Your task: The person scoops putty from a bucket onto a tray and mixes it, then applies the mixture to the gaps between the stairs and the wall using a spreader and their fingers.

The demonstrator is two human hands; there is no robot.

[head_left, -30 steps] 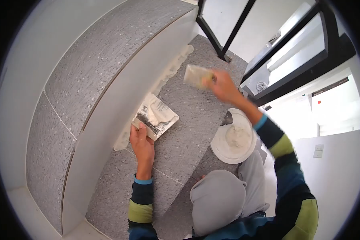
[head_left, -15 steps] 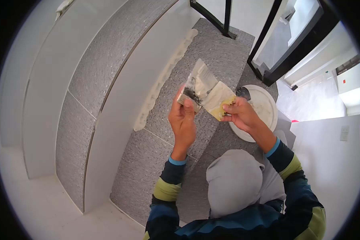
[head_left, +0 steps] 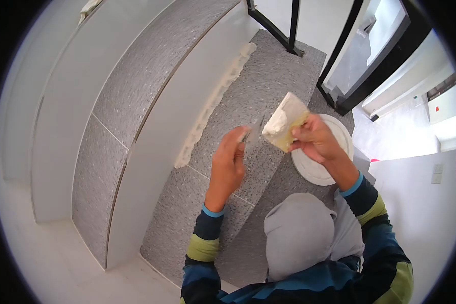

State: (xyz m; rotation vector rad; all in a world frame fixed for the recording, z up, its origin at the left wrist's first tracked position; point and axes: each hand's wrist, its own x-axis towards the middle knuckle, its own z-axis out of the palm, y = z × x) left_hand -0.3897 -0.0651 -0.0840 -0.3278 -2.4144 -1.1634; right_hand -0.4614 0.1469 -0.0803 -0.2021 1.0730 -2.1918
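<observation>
My left hand (head_left: pixel 230 162) is closed around a putty knife (head_left: pixel 255 133), whose thin blade is turned nearly edge-on. My right hand (head_left: pixel 316 139) pinches a flat yellowish scraper (head_left: pixel 292 121) by its lower right corner. A thick smear of white paste (head_left: pixel 277 123) lies along the scraper's left side, facing the knife blade across a small gap. Both tools are held above the speckled grey stair tread (head_left: pixel 238 109). An uneven strip of white paste (head_left: pixel 215 107) runs along the joint between that tread and the pale riser (head_left: pixel 180 83).
A round white lid or tub (head_left: pixel 334 175) sits below my right hand, partly covered by it. Black metal railing posts (head_left: pixel 349 83) stand at the tread's far end and right side. Higher steps (head_left: pixel 131 86) rise at left. My grey-clad knee (head_left: pixel 299 235) is close below.
The putty knife and the scraper, overlapping before, are now apart. The knife has turned edge-on, and white paste now sits heaped on the scraper. The view has shifted slightly.
</observation>
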